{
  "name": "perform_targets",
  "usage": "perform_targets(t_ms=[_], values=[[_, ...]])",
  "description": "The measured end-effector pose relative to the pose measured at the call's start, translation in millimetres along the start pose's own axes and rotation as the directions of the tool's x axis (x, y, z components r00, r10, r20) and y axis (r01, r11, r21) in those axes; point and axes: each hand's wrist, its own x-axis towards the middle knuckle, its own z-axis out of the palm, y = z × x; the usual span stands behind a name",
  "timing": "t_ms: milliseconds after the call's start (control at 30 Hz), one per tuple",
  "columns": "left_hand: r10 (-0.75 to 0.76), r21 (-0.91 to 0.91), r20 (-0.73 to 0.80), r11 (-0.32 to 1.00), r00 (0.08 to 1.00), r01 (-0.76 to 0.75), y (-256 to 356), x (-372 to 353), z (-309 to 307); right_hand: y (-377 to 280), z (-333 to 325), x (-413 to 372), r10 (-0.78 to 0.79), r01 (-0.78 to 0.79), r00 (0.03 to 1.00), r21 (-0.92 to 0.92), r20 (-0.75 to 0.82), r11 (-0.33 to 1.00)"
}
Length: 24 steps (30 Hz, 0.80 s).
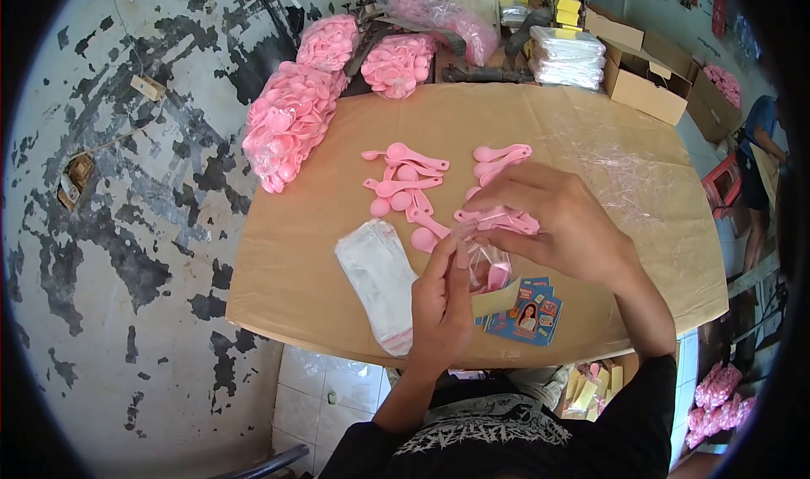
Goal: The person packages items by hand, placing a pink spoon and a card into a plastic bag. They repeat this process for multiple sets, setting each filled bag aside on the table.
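Note:
A small clear plastic bag (489,258) is held up over the near part of the table, with a pink measuring spoon (499,276) and a pale card (498,300) showing at its lower part. My left hand (443,310) pinches the bag's left side between thumb and fingers. At the bag's upper edge, my right hand (561,226) has its fingers closed on the plastic. Loose pink measuring spoons (405,179) lie just beyond, some partly hidden by my right hand. Left of my left hand lies a stack of clear bags (375,281). Printed blue cards (533,317) lie below my right hand.
Bulk bags of pink spoons (291,120) stand at the table's far left. A stack of packed plastic (567,57) and an open cardboard box (645,78) are at the far right. Clear scraps (612,171) lie on the brown tabletop (295,259). Another person (759,167) is at right.

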Motion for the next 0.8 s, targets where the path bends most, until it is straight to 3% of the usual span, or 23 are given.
perform_targets(t_ms=[33, 100, 133, 200, 300, 533, 600, 700, 800], values=[[0.014, 0.084, -0.016, 0.996, 1.0, -0.013, 2, 0, 0, 2, 4, 0, -0.127, 0.115, 0.986, -0.113, -0.104, 0.987], [0.043, 0.251, -0.043, 0.967, 0.998, -0.031, 7, -2, -1, 2, 10, -2, -0.196, 0.162, 0.971, -0.223, -0.136, 0.961], [0.043, 0.212, -0.052, 0.977, 0.998, -0.031, 9, -2, 1, 2, 11, -3, -0.23, 0.182, 0.962, -0.28, -0.149, 0.942], [0.038, 0.128, -0.075, 0.991, 0.996, -0.028, 10, -2, 4, 1, 12, -2, -0.259, 0.199, 0.95, -0.304, -0.173, 0.932], [0.05, 0.212, -0.038, 0.976, 0.998, -0.041, 5, -5, 0, 4, 11, -2, -0.298, 0.224, 0.939, -0.354, -0.17, 0.908], [0.007, 0.583, 0.028, 0.812, 1.0, -0.022, 28, -3, -2, 5, 13, -5, -0.262, 0.21, 0.959, -0.351, -0.106, 0.913], [0.082, 0.599, 0.06, 0.794, 0.995, -0.102, 22, -3, -5, 9, 14, -4, -0.179, 0.165, 0.97, -0.094, -0.163, 0.982], [0.123, 0.343, 0.136, 0.925, 0.983, -0.163, 18, -6, -9, 9, 4, -5, 0.047, 0.005, 0.976, 0.238, -0.213, 0.971], [0.022, 0.028, 0.07, 0.999, 0.997, -0.024, 24, -12, -4, 23, -23, -5, 0.258, -0.074, 0.911, 0.488, -0.323, 0.87]])
